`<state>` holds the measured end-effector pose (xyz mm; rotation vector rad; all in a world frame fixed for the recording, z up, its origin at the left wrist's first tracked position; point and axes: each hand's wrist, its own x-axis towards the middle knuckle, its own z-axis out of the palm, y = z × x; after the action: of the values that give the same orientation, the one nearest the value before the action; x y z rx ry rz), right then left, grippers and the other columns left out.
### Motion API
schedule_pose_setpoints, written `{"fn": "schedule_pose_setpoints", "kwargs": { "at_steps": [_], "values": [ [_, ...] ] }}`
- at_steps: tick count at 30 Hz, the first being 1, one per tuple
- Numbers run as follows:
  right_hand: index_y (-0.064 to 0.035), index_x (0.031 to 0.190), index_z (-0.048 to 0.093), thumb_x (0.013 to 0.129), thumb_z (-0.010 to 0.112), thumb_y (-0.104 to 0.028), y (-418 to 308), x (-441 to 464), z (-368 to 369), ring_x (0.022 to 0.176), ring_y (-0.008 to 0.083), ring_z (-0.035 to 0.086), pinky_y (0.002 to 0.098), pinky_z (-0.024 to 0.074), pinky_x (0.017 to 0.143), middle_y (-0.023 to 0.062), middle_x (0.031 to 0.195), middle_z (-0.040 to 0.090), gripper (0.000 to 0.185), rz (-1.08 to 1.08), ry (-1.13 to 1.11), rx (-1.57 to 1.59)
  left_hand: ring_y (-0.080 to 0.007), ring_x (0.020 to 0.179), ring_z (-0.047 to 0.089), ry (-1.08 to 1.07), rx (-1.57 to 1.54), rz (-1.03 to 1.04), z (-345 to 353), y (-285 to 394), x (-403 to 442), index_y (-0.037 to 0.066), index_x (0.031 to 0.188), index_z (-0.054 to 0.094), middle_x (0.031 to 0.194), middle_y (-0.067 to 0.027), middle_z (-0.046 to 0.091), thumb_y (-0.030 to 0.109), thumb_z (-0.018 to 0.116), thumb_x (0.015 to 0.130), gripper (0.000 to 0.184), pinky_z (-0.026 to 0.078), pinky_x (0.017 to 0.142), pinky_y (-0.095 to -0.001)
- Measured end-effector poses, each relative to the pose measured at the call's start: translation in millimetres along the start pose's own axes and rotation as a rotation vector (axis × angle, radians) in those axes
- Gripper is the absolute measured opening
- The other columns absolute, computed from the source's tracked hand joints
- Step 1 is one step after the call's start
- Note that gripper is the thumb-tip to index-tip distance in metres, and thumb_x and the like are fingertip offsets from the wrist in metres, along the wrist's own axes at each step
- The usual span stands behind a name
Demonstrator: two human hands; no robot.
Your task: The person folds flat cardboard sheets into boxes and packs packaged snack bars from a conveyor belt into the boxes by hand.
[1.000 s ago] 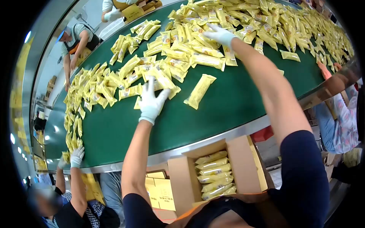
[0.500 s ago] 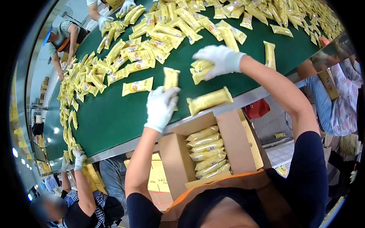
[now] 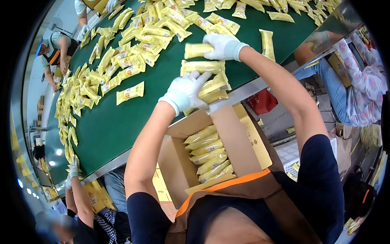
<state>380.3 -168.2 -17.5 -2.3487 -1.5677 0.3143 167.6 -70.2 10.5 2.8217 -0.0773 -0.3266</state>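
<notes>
Both of my hands wear white gloves over the green belt (image 3: 134, 118). My left hand (image 3: 187, 90) is at the belt's near edge, its fingers closed round yellow packets (image 3: 215, 88). My right hand (image 3: 222, 46), a little farther up, grips one yellow packet (image 3: 197, 50) by its end. Between the hands another packet (image 3: 203, 66) lies flat. Below them stands an open cardboard box (image 3: 176, 162) with a row of several yellow packets (image 3: 207, 152) in it.
A heap of yellow packets (image 3: 150, 32) spreads over the far belt. Co-workers stand at the upper left (image 3: 61, 49), lower left (image 3: 81, 203) and right (image 3: 357, 89). A red bag (image 3: 262, 101) and a white crate (image 3: 290, 166) lie beyond the box.
Both hands have come back from the heap to the near edge, and packets are now gathered between them. The view has shifted, so the box shows more fully.
</notes>
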Motion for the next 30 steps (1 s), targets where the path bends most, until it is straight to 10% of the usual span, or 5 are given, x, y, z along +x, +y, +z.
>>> {"fn": "schedule_pose_setpoints", "kwargs": {
  "at_steps": [11, 17, 20, 23, 30],
  "values": [
    [-0.0085, 0.107, 0.066, 0.093, 0.042, -0.058, -65, -27, 34, 0.097, 0.0301, 0.062, 0.0444, 0.0456, 0.083, 0.0143, 0.106, 0.062, 0.056, -0.097, 0.153, -0.208, -0.0333, 0.101, 0.062, 0.113, 0.087, -0.331, 12, -74, -100, 0.016, 0.135, 0.049, 0.111, -0.0114, 0.061, 0.039, 0.075, 0.073, 0.071, 0.052, 0.082, -0.0419],
    [-0.0124, 0.109, 0.058, 0.077, 0.075, -0.043, -57, -84, 15, 0.092, 0.0254, 0.063, 0.0375, 0.0482, 0.076, 0.0093, 0.095, 0.064, 0.048, -0.239, 0.273, -0.244, -0.0301, 0.09, 0.059, 0.258, 0.329, -0.227, 35, -49, -110, 0.01, 0.137, 0.047, 0.101, -0.0111, 0.058, 0.061, 0.065, 0.076, 0.082, 0.049, 0.077, -0.0426],
    [-0.0048, 0.111, 0.065, 0.071, 0.076, -0.052, -27, -80, -15, 0.093, 0.028, 0.067, 0.0385, 0.0526, 0.084, 0.0143, 0.101, 0.069, 0.063, 0.373, 0.203, 0.362, -0.0328, 0.095, 0.057, 0.251, 0.249, -0.212, 35, -51, -114, 0.008, 0.142, 0.043, 0.108, -0.0135, 0.058, 0.057, 0.058, 0.082, 0.079, 0.048, 0.082, -0.0431],
    [0.0018, 0.121, 0.057, 0.079, 0.073, -0.052, 26, -38, -29, 0.078, 0.015, 0.067, 0.028, 0.0543, 0.067, 0.0108, 0.095, 0.067, 0.07, 0.406, 0.32, 1.07, -0.0332, 0.096, 0.057, 0.322, 0.263, -0.159, 45, -54, -116, 0.007, 0.145, 0.04, 0.111, -0.0146, 0.057, 0.053, 0.059, 0.084, 0.079, 0.047, 0.083, -0.0426],
    [-0.0133, 0.126, 0.059, 0.073, 0.063, -0.066, -27, -21, -12, 0.117, 0.032, 0.057, 0.0449, 0.0439, 0.095, 0.0171, 0.129, 0.056, 0.074, 0.368, 0.005, -0.096, -0.0287, 0.093, 0.057, 0.213, 0.311, -0.15, 31, -35, -118, 0.008, 0.141, 0.044, 0.101, -0.0109, 0.056, 0.028, 0.068, 0.078, 0.071, 0.048, 0.076, -0.042]
  ]
}}
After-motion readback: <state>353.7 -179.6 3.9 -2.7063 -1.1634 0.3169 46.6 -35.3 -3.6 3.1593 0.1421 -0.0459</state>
